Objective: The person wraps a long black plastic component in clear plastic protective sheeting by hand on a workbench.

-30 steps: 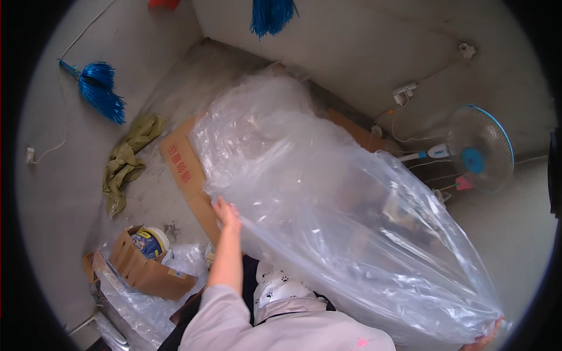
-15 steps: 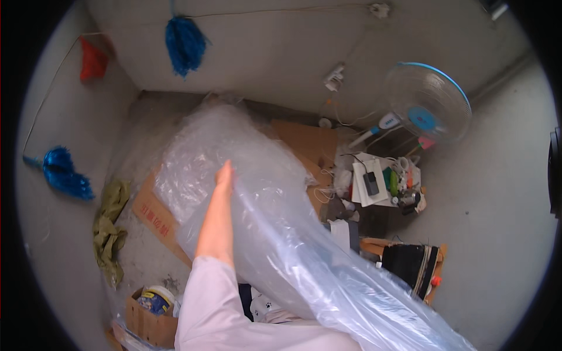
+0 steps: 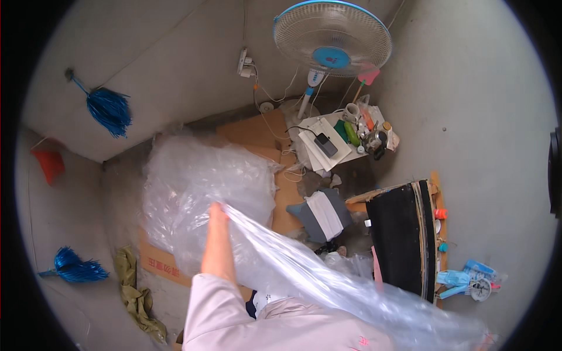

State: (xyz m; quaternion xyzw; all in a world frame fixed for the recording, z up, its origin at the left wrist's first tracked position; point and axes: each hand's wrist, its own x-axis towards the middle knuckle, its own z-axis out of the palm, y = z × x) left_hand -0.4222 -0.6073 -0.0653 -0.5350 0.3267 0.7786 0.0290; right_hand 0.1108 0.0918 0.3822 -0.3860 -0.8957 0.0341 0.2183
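My left hand point(image 3: 217, 212) is closed on a gathered edge of clear plastic film point(image 3: 293, 248), out in front of me at the end of a pale pink sleeve. From that hand the film runs in a tight, shiny band down to the lower right. More of it lies as a crumpled, bulky heap point(image 3: 187, 169) beyond and left of the hand. At the band's lower right end a small pinkish patch shows through the plastic. It may be my right hand, but its fingers are hidden.
Flattened cardboard point(image 3: 257, 128) lies under the heap. A standing fan point(image 3: 332, 55) and a cluttered small white table point(image 3: 366, 143) are at the back right. Nearer stand a grey stool point(image 3: 336, 219) and a black-panelled wooden piece point(image 3: 392, 234). Olive cloth point(image 3: 137, 292) lies at left.
The view has turned to the right and the fan now shows whole. The film has narrowed from a broad sheet to a tight band. My left hand still grips it.
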